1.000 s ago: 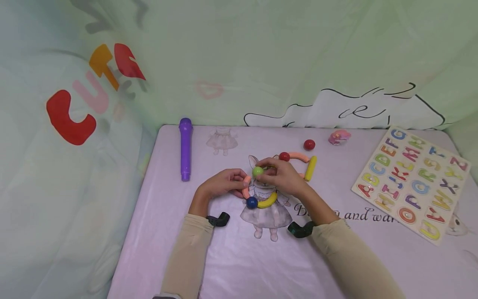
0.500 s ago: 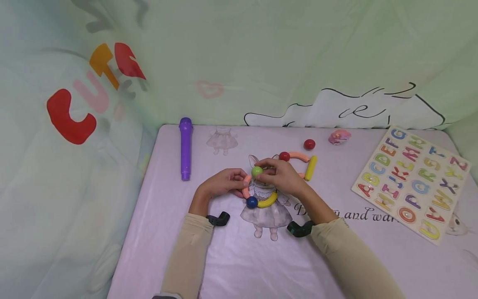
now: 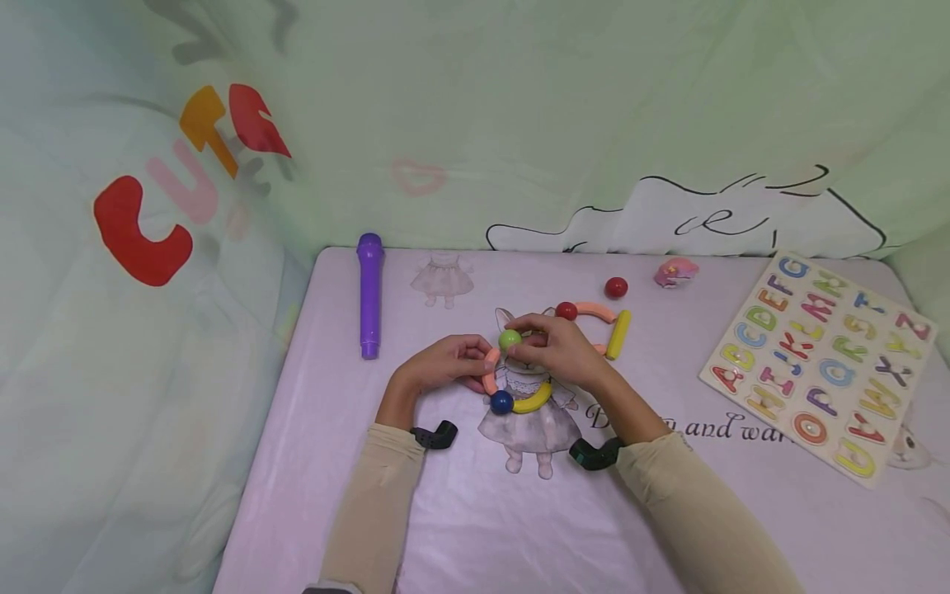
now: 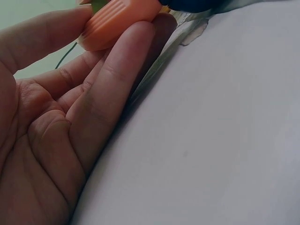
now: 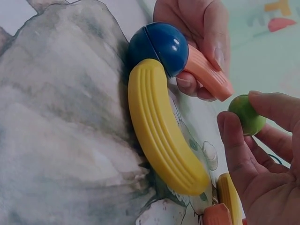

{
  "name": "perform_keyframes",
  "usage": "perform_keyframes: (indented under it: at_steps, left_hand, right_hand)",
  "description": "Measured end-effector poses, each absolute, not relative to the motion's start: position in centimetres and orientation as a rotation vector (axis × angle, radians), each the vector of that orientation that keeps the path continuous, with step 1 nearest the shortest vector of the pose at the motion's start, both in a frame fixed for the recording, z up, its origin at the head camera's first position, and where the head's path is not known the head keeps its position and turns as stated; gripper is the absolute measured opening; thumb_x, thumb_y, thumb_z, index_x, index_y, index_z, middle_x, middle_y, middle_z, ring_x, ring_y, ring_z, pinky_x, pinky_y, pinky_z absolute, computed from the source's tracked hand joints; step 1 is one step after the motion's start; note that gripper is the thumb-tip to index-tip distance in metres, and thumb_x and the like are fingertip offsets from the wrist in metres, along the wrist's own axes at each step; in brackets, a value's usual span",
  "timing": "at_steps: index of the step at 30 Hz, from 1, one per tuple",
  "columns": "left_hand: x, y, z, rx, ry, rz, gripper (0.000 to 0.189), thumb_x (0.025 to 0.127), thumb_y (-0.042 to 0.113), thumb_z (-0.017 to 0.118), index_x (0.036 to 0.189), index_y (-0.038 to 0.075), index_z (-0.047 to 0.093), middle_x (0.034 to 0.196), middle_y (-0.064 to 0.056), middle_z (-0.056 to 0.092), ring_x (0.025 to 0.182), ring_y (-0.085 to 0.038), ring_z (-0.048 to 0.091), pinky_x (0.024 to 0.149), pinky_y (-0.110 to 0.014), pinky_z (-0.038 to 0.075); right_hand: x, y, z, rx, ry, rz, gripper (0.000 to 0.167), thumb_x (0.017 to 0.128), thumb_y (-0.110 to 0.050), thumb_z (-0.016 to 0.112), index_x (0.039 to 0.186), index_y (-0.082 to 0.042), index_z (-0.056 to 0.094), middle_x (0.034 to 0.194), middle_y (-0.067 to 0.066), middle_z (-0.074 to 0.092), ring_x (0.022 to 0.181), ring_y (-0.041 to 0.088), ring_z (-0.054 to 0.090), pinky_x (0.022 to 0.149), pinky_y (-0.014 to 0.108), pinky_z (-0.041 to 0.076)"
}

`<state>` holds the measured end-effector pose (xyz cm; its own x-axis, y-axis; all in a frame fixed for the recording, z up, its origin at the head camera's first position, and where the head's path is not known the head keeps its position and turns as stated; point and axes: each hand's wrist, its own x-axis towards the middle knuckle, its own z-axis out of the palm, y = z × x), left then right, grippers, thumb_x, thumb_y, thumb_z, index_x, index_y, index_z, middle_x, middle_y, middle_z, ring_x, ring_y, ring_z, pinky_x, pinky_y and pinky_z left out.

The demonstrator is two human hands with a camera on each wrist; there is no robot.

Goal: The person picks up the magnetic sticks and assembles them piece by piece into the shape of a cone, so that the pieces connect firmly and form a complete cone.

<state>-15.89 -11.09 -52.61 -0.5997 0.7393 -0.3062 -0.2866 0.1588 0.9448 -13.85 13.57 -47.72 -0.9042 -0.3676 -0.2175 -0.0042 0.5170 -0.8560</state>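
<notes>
My left hand (image 3: 449, 363) pinches an orange curved stick (image 4: 123, 21) with ridges. The stick joins a blue ball (image 5: 158, 48), and a yellow curved stick (image 5: 164, 129) extends from that ball. Between thumb and fingers of my right hand (image 3: 555, 348) is a green ball (image 5: 246, 115), close to the orange stick's free end; in the right wrist view a small gap shows between them. The blue ball and yellow stick lie low over the rabbit printed on the cloth. Only a sliver of the green ball shows in the left wrist view.
Beyond my right hand lie a red ball (image 3: 566, 311), an orange curved stick (image 3: 594, 310) and a straight yellow stick (image 3: 619, 334). Another red ball (image 3: 616, 287) and a pink toy (image 3: 675, 272) sit farther back. A purple toy microphone (image 3: 369, 297) is left, an alphabet board (image 3: 820, 363) right.
The green ball in my right hand has shifted very slightly left, toward the orange stick. My left hand and the joined pieces hold nearly still.
</notes>
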Motion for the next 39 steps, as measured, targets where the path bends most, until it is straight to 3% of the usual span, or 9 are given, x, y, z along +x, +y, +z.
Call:
perform_keyframes:
  at_steps: [15, 22, 28, 35, 39]
  left_hand:
    - [-15.9, -11.0, -52.5, 0.458, 1.630, 1.556, 0.026, 0.101, 0.010, 0.062, 0.122, -0.005, 0.058, 0.097, -0.006, 0.069, 0.087, -0.016, 0.073, 0.083, -0.035, 0.062]
    - [-15.9, -10.7, -52.5, 0.446, 1.652, 1.552, 0.026, 0.100, 0.009, 0.062, 0.122, -0.005, 0.059, 0.108, -0.009, 0.063, 0.088, -0.017, 0.073, 0.084, -0.037, 0.062]
    - [-15.9, -10.7, -52.5, 0.416, 1.668, 1.549, 0.029, 0.100, 0.010, 0.063, 0.125, -0.003, 0.057, 0.108, -0.011, 0.062, 0.087, -0.018, 0.073, 0.083, -0.038, 0.063]
    - [-15.7, -11.0, -52.1, 0.425, 1.746, 1.514, 0.060, 0.098, 0.008, 0.066, 0.153, 0.007, 0.040, 0.105, -0.012, 0.062, 0.083, -0.019, 0.073, 0.080, -0.039, 0.063]
    - [-15.5, -11.3, -51.8, 0.476, 1.832, 1.423, 0.065, 0.097, 0.010, 0.068, 0.155, 0.012, 0.040, 0.095, -0.013, 0.065, 0.073, -0.019, 0.072, 0.071, -0.039, 0.063]
  right_hand:
    - [-13.5, 13.6, -48.0, -0.307, 2.382, -1.317, 0.047, 0.096, -0.035, 0.070, 0.138, -0.016, 0.062, 0.123, 0.005, 0.072, 0.108, 0.021, 0.070, 0.096, 0.042, 0.057]
    - [-12.8, 14.4, -47.9, -0.187, 2.386, -1.330, 0.048, 0.098, -0.040, 0.067, 0.139, -0.015, 0.061, 0.132, 0.007, 0.067, 0.108, 0.020, 0.073, 0.097, 0.041, 0.058]
    - [-11.7, 15.7, -47.9, -0.126, 2.465, -1.237, 0.042, 0.098, -0.036, 0.068, 0.134, -0.015, 0.064, 0.120, 0.007, 0.070, 0.095, 0.017, 0.070, 0.085, 0.031, 0.060]
    - [-10.3, 17.5, -47.9, -0.247, 2.545, -1.135, 0.034, 0.094, -0.032, 0.074, 0.121, -0.011, 0.071, 0.097, 0.001, 0.071, 0.079, 0.017, 0.061, 0.068, 0.022, 0.052]
    - [-9.7, 18.2, -48.1, -0.308, 2.537, -1.076, 0.031, 0.092, -0.030, 0.076, 0.116, -0.010, 0.073, 0.089, -0.001, 0.069, 0.072, 0.015, 0.057, 0.061, 0.022, 0.047]
